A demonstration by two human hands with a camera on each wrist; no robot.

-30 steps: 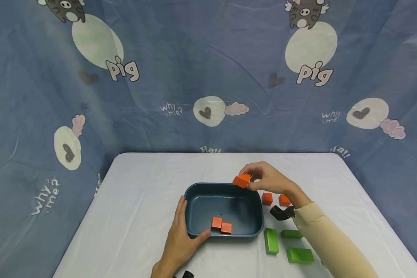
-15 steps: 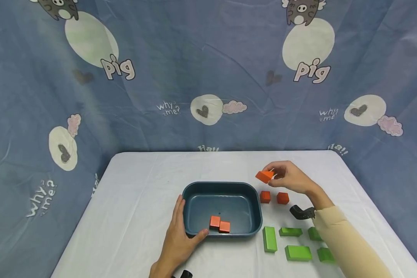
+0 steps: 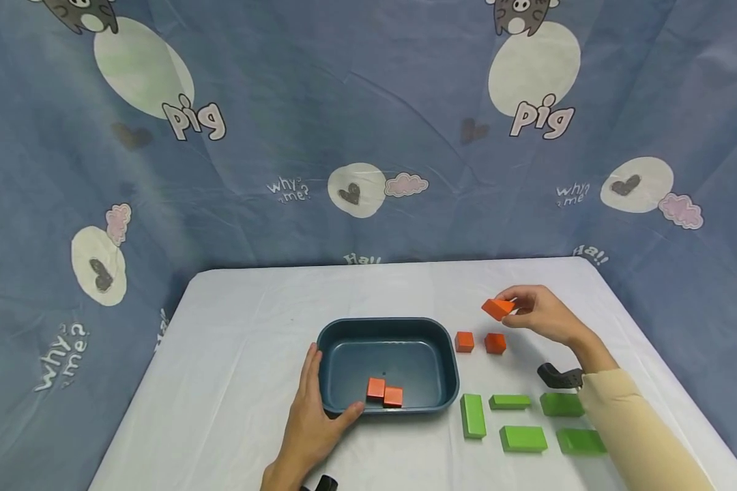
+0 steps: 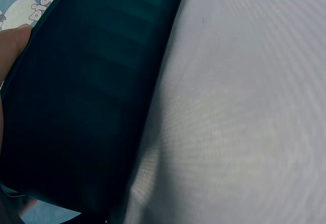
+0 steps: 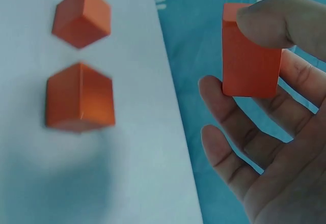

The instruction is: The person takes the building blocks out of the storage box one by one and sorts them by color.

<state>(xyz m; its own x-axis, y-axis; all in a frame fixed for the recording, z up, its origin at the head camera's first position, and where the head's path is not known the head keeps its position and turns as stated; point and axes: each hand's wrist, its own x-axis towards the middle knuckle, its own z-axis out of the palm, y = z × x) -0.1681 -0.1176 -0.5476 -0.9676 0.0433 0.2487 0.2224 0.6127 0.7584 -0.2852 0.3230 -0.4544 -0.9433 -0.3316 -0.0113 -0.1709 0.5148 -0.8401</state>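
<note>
My right hand [image 3: 543, 315] pinches an orange block [image 5: 249, 61] between thumb and fingers, above the table's back right. In the head view this block [image 3: 497, 309] looks wedge-shaped; in the right wrist view it shows a rectangular face. Below and left of it, two orange blocks, one [image 3: 464, 341] beside the tub and one [image 3: 495, 343] further right, rest on the table. My left hand [image 3: 310, 416] rests against the left front corner of a dark teal tub [image 3: 387, 326], fingers straight along its side, thumb at the front rim. Inside the tub lie two orange blocks [image 3: 376, 389], side by side near the front wall.
Several green rectangular blocks [image 3: 523, 438] lie at the front right, partly beneath the right sleeve [image 3: 641, 423]. White cloth covers the table [image 3: 233, 341]. A blue printed curtain [image 3: 270, 102] hangs behind and beside it.
My right hand has moved right with the orange block, from over the tub's back right corner to beyond the loose orange blocks. My left hand stays on the tub. The head view has shifted slightly.
</note>
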